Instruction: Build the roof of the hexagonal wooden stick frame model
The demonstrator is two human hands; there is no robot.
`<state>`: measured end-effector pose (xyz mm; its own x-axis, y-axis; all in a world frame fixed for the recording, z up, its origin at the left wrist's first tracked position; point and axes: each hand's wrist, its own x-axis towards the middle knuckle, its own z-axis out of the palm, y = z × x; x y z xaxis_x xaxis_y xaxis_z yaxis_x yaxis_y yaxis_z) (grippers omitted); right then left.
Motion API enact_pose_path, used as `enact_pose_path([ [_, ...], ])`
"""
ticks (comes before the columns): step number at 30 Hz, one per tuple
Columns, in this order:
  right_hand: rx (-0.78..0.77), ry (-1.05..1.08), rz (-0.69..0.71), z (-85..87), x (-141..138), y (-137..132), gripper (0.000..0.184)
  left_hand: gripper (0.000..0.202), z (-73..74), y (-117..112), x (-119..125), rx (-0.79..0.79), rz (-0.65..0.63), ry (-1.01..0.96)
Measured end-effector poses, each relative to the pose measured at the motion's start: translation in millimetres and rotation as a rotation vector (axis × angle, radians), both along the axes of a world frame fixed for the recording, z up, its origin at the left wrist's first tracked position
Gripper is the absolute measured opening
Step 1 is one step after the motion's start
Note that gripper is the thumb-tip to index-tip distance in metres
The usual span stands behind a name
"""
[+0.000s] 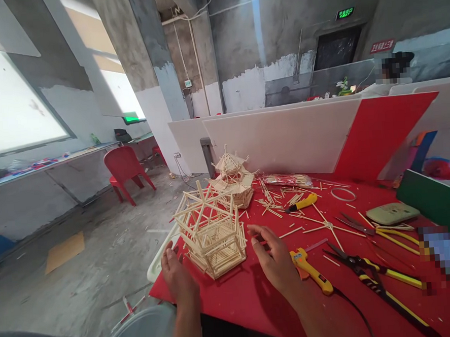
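Observation:
A hexagonal frame of thin wooden sticks (pixel 210 230) stands near the left edge of the red table (pixel 256 299). My left hand (pixel 177 274) is open just left of it, fingers apart, close to its base. To the right of the frame my right hand (pixel 274 255) hovers open with fingers spread, holding nothing. Behind the frame stands a finished stick pagoda model (pixel 233 179). Loose sticks (pixel 276 203) lie scattered beyond my right hand.
A yellow glue gun (pixel 311 271) lies by my right wrist. Yellow-handled pliers (pixel 376 276), scissors (pixel 381 227), a yellow knife (pixel 301 203), a tape ring (pixel 343 194) and a stick packet (pixel 286 180) lie on the table. White and red boards (pixel 302 133) stand behind. A red chair (pixel 125 169) stands on the floor, left.

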<state>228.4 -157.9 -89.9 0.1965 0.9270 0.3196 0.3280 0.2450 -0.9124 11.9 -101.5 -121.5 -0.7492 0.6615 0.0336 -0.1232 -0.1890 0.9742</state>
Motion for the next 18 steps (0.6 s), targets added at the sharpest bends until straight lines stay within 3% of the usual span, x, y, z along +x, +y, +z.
enact_pose_path([
  [9,-0.159,0.21,-0.009,-23.5,-9,6,0.063,0.039,-21.1,10,-9,0.003,-0.05,-0.051],
  [13,-0.22,0.281,0.013,-37.4,-16,4,0.067,0.045,-33.0,14,-12,0.009,-0.101,-0.062],
  [18,-0.192,0.119,0.001,-53.8,-21,-2,0.062,0.056,-42.0,17,-15,0.012,-0.175,-0.073],
])
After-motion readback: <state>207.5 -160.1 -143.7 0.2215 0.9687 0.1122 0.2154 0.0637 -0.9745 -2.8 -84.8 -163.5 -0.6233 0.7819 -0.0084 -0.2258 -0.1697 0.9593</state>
